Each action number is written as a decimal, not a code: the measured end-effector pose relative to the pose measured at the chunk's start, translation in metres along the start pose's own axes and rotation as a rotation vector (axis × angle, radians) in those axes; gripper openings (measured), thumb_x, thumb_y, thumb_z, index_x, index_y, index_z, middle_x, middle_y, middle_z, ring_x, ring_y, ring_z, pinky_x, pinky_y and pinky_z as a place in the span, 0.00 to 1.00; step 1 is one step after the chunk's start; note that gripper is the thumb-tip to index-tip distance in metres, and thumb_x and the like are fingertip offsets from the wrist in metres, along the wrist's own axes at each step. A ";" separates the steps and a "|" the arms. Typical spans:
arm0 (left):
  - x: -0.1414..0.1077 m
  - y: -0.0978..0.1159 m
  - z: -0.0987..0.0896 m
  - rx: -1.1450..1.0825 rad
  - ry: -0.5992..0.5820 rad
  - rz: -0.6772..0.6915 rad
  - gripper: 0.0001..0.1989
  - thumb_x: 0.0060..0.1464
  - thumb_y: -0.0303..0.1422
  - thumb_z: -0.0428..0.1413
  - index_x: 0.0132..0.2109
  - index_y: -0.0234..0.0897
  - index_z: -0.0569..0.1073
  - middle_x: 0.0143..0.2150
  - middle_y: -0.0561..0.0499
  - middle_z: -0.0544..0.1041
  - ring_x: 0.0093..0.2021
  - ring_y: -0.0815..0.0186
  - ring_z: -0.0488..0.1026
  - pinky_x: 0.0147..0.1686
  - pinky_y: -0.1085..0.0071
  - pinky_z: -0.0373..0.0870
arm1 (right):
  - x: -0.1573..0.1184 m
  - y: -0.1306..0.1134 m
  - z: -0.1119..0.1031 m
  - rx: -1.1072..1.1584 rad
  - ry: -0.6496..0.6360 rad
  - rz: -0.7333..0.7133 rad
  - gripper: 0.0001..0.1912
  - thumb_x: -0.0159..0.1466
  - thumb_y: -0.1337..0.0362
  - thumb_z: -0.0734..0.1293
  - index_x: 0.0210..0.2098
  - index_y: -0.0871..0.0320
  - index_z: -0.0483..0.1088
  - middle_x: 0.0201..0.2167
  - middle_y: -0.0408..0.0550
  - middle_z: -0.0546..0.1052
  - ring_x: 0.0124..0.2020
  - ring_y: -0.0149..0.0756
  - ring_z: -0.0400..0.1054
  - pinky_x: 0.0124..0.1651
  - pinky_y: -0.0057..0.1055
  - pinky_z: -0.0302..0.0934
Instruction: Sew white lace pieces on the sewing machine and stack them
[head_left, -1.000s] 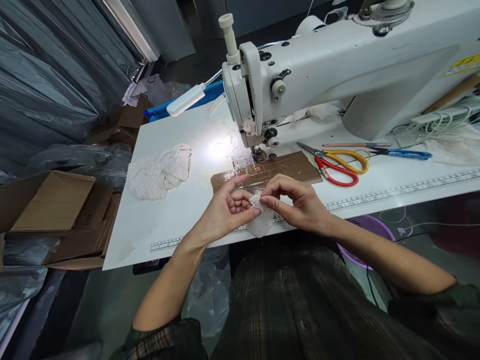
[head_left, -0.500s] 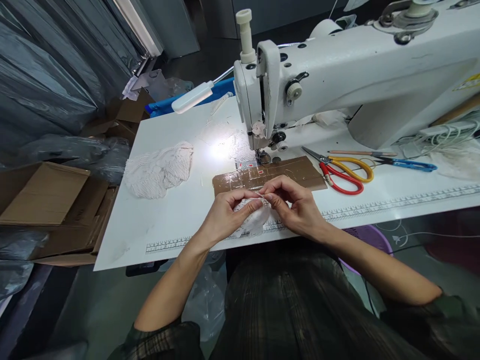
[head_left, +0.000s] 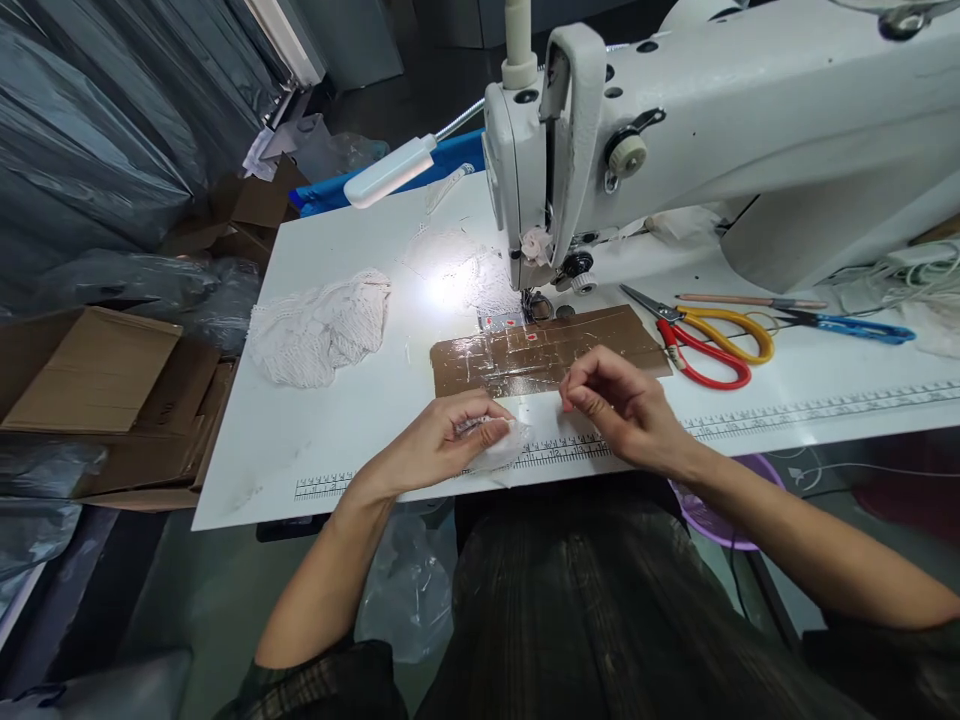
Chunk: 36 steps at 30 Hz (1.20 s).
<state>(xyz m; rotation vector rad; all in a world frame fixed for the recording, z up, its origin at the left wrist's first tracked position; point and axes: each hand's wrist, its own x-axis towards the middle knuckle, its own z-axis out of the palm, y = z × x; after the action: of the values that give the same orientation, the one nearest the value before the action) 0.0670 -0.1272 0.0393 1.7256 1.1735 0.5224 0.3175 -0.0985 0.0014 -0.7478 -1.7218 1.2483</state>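
Observation:
My left hand (head_left: 459, 436) pinches a small piece of white lace (head_left: 504, 445) near the table's front edge, over the printed ruler strip (head_left: 559, 452). To its right, my right hand (head_left: 619, 408) is apart from the lace, thumb and fingertips pressed together; whether a thread or anything else is between them cannot be made out. Just beyond both hands lies a brown taped panel (head_left: 480, 372) in front of the needle of the white sewing machine (head_left: 559, 180). More white lace (head_left: 472, 275) is spread under the lamp light.
A heap of white lace trim (head_left: 322, 330) lies on the table's left. Red-and-yellow-handled scissors (head_left: 712, 345), blue-handled snips (head_left: 855, 326) and a pencil (head_left: 750, 300) lie to the right. A lamp (head_left: 390, 172) hangs over the back. Cardboard boxes (head_left: 97, 370) stand left of the table.
My hands were together on the lace; now my right hand has pulled away to the right. My left hand keeps the lace, slightly lower. The view has shifted a little.

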 end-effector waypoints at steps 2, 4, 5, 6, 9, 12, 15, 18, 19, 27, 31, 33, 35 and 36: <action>0.003 -0.003 0.003 -0.055 0.034 0.021 0.14 0.65 0.42 0.56 0.46 0.38 0.80 0.38 0.48 0.77 0.36 0.65 0.73 0.35 0.71 0.67 | 0.006 -0.004 0.003 0.027 0.029 -0.051 0.04 0.72 0.65 0.63 0.39 0.53 0.64 0.34 0.43 0.71 0.35 0.32 0.66 0.39 0.31 0.61; 0.006 -0.003 0.005 -0.085 0.087 0.013 0.12 0.63 0.40 0.58 0.46 0.40 0.81 0.39 0.48 0.79 0.36 0.64 0.74 0.36 0.70 0.68 | 0.011 -0.012 0.011 0.078 -0.003 -0.116 0.03 0.73 0.66 0.61 0.41 0.52 0.63 0.37 0.44 0.74 0.39 0.33 0.68 0.42 0.32 0.62; 0.007 -0.001 0.007 -0.086 0.109 0.006 0.11 0.62 0.40 0.59 0.44 0.40 0.81 0.37 0.48 0.79 0.36 0.64 0.74 0.35 0.70 0.68 | 0.012 -0.016 0.015 0.094 -0.039 -0.160 0.03 0.73 0.67 0.60 0.42 0.51 0.61 0.38 0.44 0.74 0.39 0.33 0.70 0.43 0.32 0.62; 0.008 0.000 0.008 -0.077 0.121 0.001 0.10 0.62 0.40 0.59 0.42 0.39 0.81 0.35 0.49 0.79 0.34 0.64 0.74 0.35 0.70 0.68 | 0.013 -0.019 0.019 0.073 -0.083 -0.221 0.04 0.73 0.68 0.59 0.43 0.51 0.60 0.36 0.43 0.75 0.37 0.32 0.70 0.41 0.31 0.62; 0.008 0.007 0.012 0.025 0.153 0.030 0.10 0.62 0.38 0.58 0.36 0.39 0.81 0.30 0.51 0.79 0.31 0.65 0.74 0.31 0.71 0.67 | 0.014 -0.020 0.022 -0.274 -0.159 -0.374 0.07 0.68 0.71 0.60 0.42 0.52 0.61 0.26 0.39 0.72 0.24 0.31 0.65 0.29 0.29 0.54; 0.006 0.008 0.016 0.160 0.249 0.043 0.07 0.60 0.35 0.60 0.35 0.39 0.80 0.29 0.52 0.79 0.29 0.66 0.73 0.28 0.72 0.64 | 0.012 -0.013 0.014 -0.613 -0.065 -0.316 0.07 0.65 0.71 0.58 0.40 0.53 0.61 0.22 0.39 0.69 0.20 0.31 0.59 0.26 0.30 0.47; 0.007 0.005 0.017 0.163 0.307 0.041 0.06 0.60 0.36 0.61 0.36 0.40 0.81 0.31 0.52 0.81 0.31 0.66 0.74 0.31 0.71 0.67 | 0.011 -0.010 0.007 -0.690 -0.050 -0.243 0.05 0.67 0.70 0.57 0.40 0.55 0.61 0.23 0.40 0.69 0.19 0.30 0.57 0.25 0.30 0.47; 0.010 0.001 0.014 0.114 0.320 0.038 0.07 0.60 0.37 0.61 0.39 0.40 0.81 0.34 0.51 0.82 0.35 0.64 0.76 0.37 0.68 0.71 | 0.013 -0.012 0.006 -0.750 -0.137 -0.212 0.07 0.71 0.63 0.57 0.45 0.58 0.62 0.24 0.41 0.69 0.19 0.30 0.57 0.25 0.29 0.46; 0.010 0.001 0.013 0.106 0.328 0.032 0.07 0.60 0.37 0.62 0.39 0.40 0.81 0.35 0.51 0.82 0.36 0.64 0.77 0.39 0.68 0.71 | 0.014 -0.013 0.006 -0.796 -0.167 -0.208 0.09 0.71 0.62 0.57 0.47 0.59 0.63 0.26 0.43 0.71 0.21 0.32 0.59 0.25 0.29 0.46; 0.002 -0.014 0.010 -0.066 0.419 -0.136 0.15 0.55 0.41 0.65 0.45 0.38 0.79 0.36 0.50 0.82 0.27 0.68 0.71 0.27 0.72 0.65 | 0.016 -0.018 -0.013 -0.899 -0.226 -0.177 0.09 0.69 0.64 0.61 0.38 0.58 0.73 0.45 0.56 0.70 0.33 0.35 0.63 0.28 0.31 0.51; 0.007 -0.013 0.013 -0.095 0.407 -0.144 0.13 0.54 0.42 0.65 0.38 0.37 0.77 0.26 0.54 0.76 0.23 0.71 0.65 0.23 0.74 0.58 | 0.020 -0.034 0.006 -0.403 -0.306 -0.250 0.06 0.69 0.64 0.64 0.37 0.57 0.71 0.45 0.54 0.72 0.42 0.38 0.68 0.43 0.34 0.63; 0.008 -0.008 0.012 -0.050 0.402 -0.085 0.11 0.55 0.41 0.64 0.35 0.37 0.77 0.27 0.53 0.76 0.25 0.70 0.67 0.25 0.73 0.60 | 0.021 -0.038 0.018 -0.341 -0.432 -0.322 0.06 0.68 0.67 0.62 0.37 0.56 0.70 0.40 0.51 0.74 0.37 0.35 0.68 0.37 0.31 0.61; 0.006 -0.003 0.010 0.031 0.445 -0.010 0.10 0.55 0.39 0.64 0.32 0.38 0.76 0.28 0.53 0.76 0.28 0.68 0.69 0.29 0.72 0.63 | 0.021 -0.034 0.023 -0.486 -0.411 -0.366 0.08 0.65 0.71 0.60 0.35 0.56 0.70 0.33 0.48 0.74 0.29 0.33 0.64 0.29 0.30 0.53; 0.003 -0.002 0.009 0.080 0.491 0.018 0.10 0.55 0.38 0.64 0.31 0.38 0.76 0.28 0.53 0.76 0.29 0.68 0.69 0.30 0.71 0.64 | 0.021 -0.030 0.022 -0.588 -0.317 -0.338 0.08 0.62 0.72 0.60 0.33 0.57 0.70 0.30 0.47 0.74 0.27 0.33 0.63 0.28 0.30 0.50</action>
<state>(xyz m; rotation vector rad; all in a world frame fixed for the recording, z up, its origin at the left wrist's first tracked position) 0.0745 -0.1284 0.0329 1.7270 1.5360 0.9599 0.2891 -0.0998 0.0326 -0.5624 -2.4064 0.6480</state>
